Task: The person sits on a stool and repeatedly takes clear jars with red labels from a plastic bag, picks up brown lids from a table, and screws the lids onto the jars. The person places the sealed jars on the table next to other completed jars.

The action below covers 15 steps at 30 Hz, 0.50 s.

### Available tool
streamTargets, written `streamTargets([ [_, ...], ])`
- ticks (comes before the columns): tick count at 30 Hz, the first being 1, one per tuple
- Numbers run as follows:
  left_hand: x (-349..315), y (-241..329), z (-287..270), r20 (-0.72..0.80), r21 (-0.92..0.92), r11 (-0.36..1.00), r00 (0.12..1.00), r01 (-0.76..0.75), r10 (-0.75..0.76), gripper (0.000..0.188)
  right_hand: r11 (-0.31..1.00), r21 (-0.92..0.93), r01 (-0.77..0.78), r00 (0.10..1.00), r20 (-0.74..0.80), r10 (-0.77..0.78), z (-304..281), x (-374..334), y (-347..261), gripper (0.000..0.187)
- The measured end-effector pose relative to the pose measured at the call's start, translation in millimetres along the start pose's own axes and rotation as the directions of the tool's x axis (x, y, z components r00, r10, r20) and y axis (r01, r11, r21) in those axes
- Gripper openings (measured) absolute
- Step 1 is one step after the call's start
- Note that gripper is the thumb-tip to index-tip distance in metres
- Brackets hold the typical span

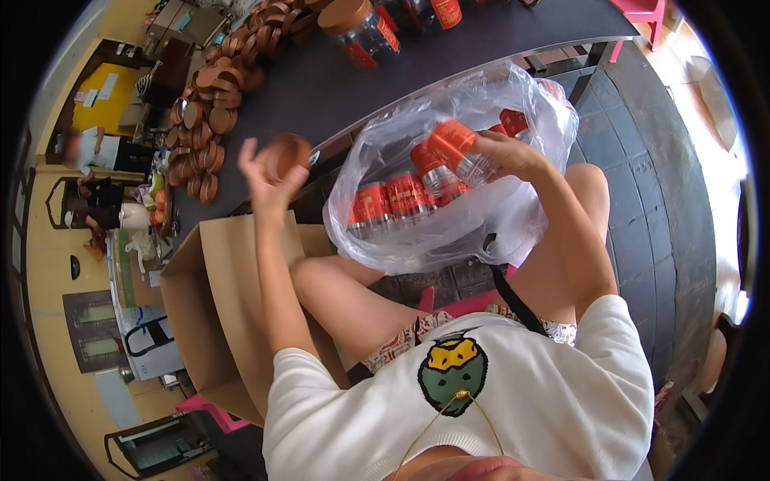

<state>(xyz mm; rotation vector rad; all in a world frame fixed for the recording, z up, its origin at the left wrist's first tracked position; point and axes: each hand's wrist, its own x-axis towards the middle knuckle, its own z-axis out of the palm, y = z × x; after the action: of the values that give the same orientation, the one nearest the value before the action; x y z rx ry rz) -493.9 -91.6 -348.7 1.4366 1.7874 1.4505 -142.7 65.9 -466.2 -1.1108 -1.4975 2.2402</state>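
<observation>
At the near edge of the dark table [321, 88], my left hand [270, 186] holds a round brown lid [289, 154] between thumb and fingers, slightly blurred. My right hand [517, 156] grips a clear jar with a red label [454, 143], tilted over a big see-through plastic bag [489, 232]. Inside the bag, between my knees and the table, several similar red-labelled jars [405, 195] stand and lie. The lid and the jar are well apart. Motion smears the jar, so whether its mouth is covered cannot be told.
A large heap of brown lids [216, 108] covers the table's left part. Lidded jars [358, 34] stand toward the far edge. Left of my legs is an open cardboard box [228, 272]. Other people [104, 152] are in the background at left, and a pink stool [642, 14] stands far right.
</observation>
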Motion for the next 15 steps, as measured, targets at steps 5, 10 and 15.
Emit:
streamTargets([
  [5,-67.2,16.9,76.0,0.469,0.233,0.972,0.876,-0.001,-0.111,0.103,0.676,0.735,0.052,0.912,0.241,-0.332,38.1,-4.2,-0.8,0.069],
  [10,-83.1,9.6,120.4,0.415,-0.177,0.953,0.896,0.247,-0.155,0.106,0.685,0.624,0.377,0.844,0.074,-0.531,86.2,-18.1,-4.5,0.081],
  [15,-68.9,22.6,117.5,0.398,-0.457,0.811,0.899,0.366,-0.181,0.1,0.786,0.439,0.434,0.844,0.107,-0.526,78.9,-19.0,-1.3,0.085],
])
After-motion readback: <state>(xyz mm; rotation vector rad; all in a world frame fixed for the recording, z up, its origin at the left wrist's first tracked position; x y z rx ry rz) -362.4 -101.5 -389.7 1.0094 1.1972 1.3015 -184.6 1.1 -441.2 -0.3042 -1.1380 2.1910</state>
